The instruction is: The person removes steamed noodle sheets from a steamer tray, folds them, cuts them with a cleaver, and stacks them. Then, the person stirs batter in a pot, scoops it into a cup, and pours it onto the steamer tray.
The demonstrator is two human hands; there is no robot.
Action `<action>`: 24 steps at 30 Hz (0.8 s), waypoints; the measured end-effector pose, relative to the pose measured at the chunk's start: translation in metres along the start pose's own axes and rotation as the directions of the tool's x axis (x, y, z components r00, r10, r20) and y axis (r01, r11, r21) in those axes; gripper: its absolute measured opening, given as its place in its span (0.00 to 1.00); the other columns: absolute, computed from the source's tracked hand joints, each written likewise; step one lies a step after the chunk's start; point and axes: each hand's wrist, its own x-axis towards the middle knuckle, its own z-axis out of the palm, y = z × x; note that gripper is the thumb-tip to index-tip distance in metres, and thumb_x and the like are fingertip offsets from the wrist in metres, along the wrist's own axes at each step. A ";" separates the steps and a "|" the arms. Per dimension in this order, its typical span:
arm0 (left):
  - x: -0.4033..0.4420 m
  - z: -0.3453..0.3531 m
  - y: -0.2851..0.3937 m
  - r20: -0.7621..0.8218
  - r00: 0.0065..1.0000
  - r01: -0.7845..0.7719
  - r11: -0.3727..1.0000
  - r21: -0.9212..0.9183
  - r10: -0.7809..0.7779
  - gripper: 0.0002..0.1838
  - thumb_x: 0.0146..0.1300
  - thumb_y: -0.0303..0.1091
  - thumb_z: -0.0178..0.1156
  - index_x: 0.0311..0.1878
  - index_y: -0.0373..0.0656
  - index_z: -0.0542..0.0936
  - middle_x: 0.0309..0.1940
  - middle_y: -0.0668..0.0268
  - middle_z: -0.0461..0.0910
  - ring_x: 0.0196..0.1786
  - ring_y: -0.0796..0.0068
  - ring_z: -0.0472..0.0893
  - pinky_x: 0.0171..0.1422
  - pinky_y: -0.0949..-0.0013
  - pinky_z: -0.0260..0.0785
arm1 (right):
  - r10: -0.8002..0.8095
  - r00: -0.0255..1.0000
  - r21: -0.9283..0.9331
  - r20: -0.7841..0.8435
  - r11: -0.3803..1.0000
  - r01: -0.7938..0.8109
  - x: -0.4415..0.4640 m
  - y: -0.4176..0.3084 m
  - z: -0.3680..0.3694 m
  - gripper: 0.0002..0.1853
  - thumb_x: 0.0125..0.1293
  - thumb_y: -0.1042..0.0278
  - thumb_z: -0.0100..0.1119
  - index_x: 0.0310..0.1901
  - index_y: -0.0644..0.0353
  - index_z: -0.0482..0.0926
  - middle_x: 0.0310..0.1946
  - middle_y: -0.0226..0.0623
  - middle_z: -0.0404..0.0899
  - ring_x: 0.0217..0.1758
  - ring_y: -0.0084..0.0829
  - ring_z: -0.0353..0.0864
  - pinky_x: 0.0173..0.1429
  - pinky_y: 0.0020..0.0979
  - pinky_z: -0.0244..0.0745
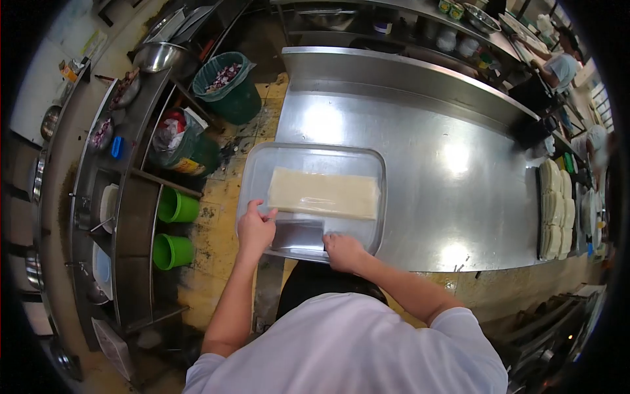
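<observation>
A pale, flat rectangular slab of layered dough sheets [321, 193], with a shiny film-like surface, lies in a shallow tray [377, 155] on the steel table. Just below the slab, a wide rectangular metal blade [296, 235], like a cleaver's, lies flat over the tray. My right hand [344, 252] is closed at the blade's right end; its handle is hidden by the fingers. My left hand [255, 227] is at the slab's lower left corner, thumb and forefinger apart, close to the blade's left end. Whether it touches the slab I cannot tell.
The steel table [433, 197] stretches right, with a raised back edge. Stacked pale wrapped packs [556, 210] stand at its right end. To the left are a lined green bin [230, 98], lime green buckets [177, 205] and sinks. Another person [559, 71] is at the far right.
</observation>
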 end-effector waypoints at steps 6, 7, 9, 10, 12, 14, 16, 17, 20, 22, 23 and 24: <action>-0.003 -0.010 0.025 -0.047 0.989 -0.148 0.969 -0.198 0.141 0.21 0.68 0.41 0.68 0.59 0.39 0.78 0.25 0.59 0.83 0.32 0.57 0.85 0.40 0.55 0.74 | 0.210 0.978 0.380 -0.004 0.905 -0.192 -0.027 -0.032 -0.055 0.18 0.66 0.59 0.62 0.47 0.67 0.82 0.42 0.60 0.85 0.47 0.60 0.85 0.54 0.51 0.80; 0.004 -0.011 0.023 -0.064 0.986 -0.165 0.953 -0.254 0.154 0.20 0.70 0.41 0.66 0.59 0.39 0.78 0.25 0.60 0.82 0.31 0.59 0.84 0.40 0.57 0.74 | 0.257 0.965 0.477 -0.054 0.856 -0.201 -0.032 -0.037 -0.053 0.20 0.69 0.56 0.61 0.47 0.68 0.82 0.40 0.61 0.85 0.47 0.61 0.84 0.54 0.51 0.79; 0.020 -0.013 0.019 -0.091 0.981 -0.192 0.910 -0.369 0.170 0.18 0.73 0.41 0.64 0.58 0.39 0.79 0.24 0.61 0.81 0.30 0.63 0.83 0.38 0.60 0.74 | 0.392 0.914 0.641 -0.106 0.729 -0.238 -0.032 -0.048 -0.045 0.23 0.74 0.50 0.57 0.46 0.69 0.81 0.37 0.62 0.84 0.45 0.64 0.83 0.52 0.52 0.78; 0.028 -0.015 0.018 -0.110 0.977 -0.213 0.894 -0.395 0.184 0.18 0.74 0.41 0.62 0.58 0.39 0.79 0.24 0.62 0.81 0.29 0.65 0.83 0.38 0.61 0.73 | 0.474 0.874 0.710 -0.110 0.653 -0.265 -0.030 -0.051 -0.037 0.25 0.76 0.49 0.54 0.46 0.69 0.81 0.36 0.62 0.84 0.44 0.64 0.83 0.51 0.53 0.77; 0.044 -0.019 0.016 -0.150 0.967 -0.251 0.859 -0.447 0.205 0.17 0.77 0.42 0.59 0.58 0.39 0.79 0.23 0.63 0.80 0.29 0.69 0.82 0.37 0.63 0.73 | 0.593 0.796 0.807 -0.124 0.526 -0.267 -0.020 -0.058 -0.027 0.27 0.79 0.46 0.49 0.44 0.70 0.80 0.32 0.59 0.82 0.38 0.62 0.82 0.46 0.52 0.76; 0.061 -0.020 0.008 -0.141 0.967 -0.256 0.840 -0.479 0.214 0.17 0.78 0.42 0.58 0.58 0.38 0.79 0.23 0.64 0.80 0.28 0.72 0.81 0.37 0.64 0.72 | 0.671 0.726 0.868 -0.153 0.442 -0.226 -0.009 -0.064 -0.021 0.29 0.82 0.46 0.44 0.43 0.70 0.80 0.27 0.53 0.81 0.30 0.55 0.81 0.38 0.50 0.75; 0.075 -0.019 0.000 -0.124 0.966 -0.258 0.831 -0.493 0.226 0.17 0.79 0.42 0.57 0.58 0.37 0.79 0.23 0.64 0.80 0.28 0.73 0.81 0.37 0.66 0.72 | 0.728 0.685 0.963 -0.005 0.187 -0.191 0.003 -0.068 -0.017 0.30 0.82 0.43 0.43 0.43 0.68 0.79 0.23 0.43 0.76 0.23 0.41 0.75 0.29 0.43 0.72; 0.081 -0.019 -0.005 -0.110 0.966 -0.259 0.832 -0.490 0.235 0.17 0.79 0.42 0.57 0.58 0.37 0.79 0.23 0.64 0.80 0.28 0.74 0.81 0.36 0.66 0.72 | 0.741 0.668 0.985 0.072 0.053 -0.165 0.008 -0.071 -0.015 0.30 0.82 0.42 0.43 0.43 0.68 0.79 0.21 0.37 0.74 0.19 0.34 0.72 0.25 0.39 0.70; 0.097 -0.017 -0.016 -0.061 0.974 -0.220 0.829 -0.514 0.220 0.17 0.79 0.42 0.56 0.57 0.37 0.79 0.23 0.65 0.81 0.28 0.75 0.80 0.36 0.66 0.72 | 0.733 0.647 0.976 0.213 -0.185 -0.113 0.020 -0.082 -0.028 0.29 0.81 0.40 0.44 0.46 0.65 0.77 0.21 0.27 0.69 0.18 0.19 0.66 0.18 0.28 0.61; 0.105 -0.015 -0.022 -0.037 0.978 -0.195 0.826 -0.529 0.207 0.17 0.80 0.43 0.56 0.56 0.36 0.80 0.22 0.65 0.81 0.28 0.75 0.80 0.36 0.66 0.72 | 0.726 0.645 0.969 0.238 -0.221 -0.109 0.026 -0.085 -0.029 0.28 0.82 0.40 0.44 0.47 0.62 0.75 0.21 0.26 0.67 0.17 0.19 0.64 0.18 0.27 0.61; 0.109 -0.013 -0.025 -0.033 0.978 -0.192 0.824 -0.533 0.206 0.18 0.80 0.43 0.55 0.56 0.37 0.80 0.22 0.65 0.81 0.28 0.75 0.80 0.37 0.66 0.72 | 0.721 0.646 0.965 0.250 -0.238 -0.107 0.028 -0.087 -0.029 0.27 0.82 0.40 0.44 0.47 0.61 0.74 0.21 0.26 0.65 0.17 0.19 0.63 0.18 0.26 0.61; 0.112 -0.013 -0.028 -0.029 0.978 -0.188 0.824 -0.535 0.204 0.18 0.80 0.43 0.55 0.55 0.37 0.80 0.23 0.65 0.81 0.28 0.75 0.80 0.37 0.66 0.72 | 0.723 0.643 0.964 0.255 -0.243 -0.109 0.030 -0.088 -0.029 0.27 0.82 0.39 0.44 0.47 0.61 0.74 0.21 0.26 0.66 0.17 0.19 0.63 0.18 0.26 0.61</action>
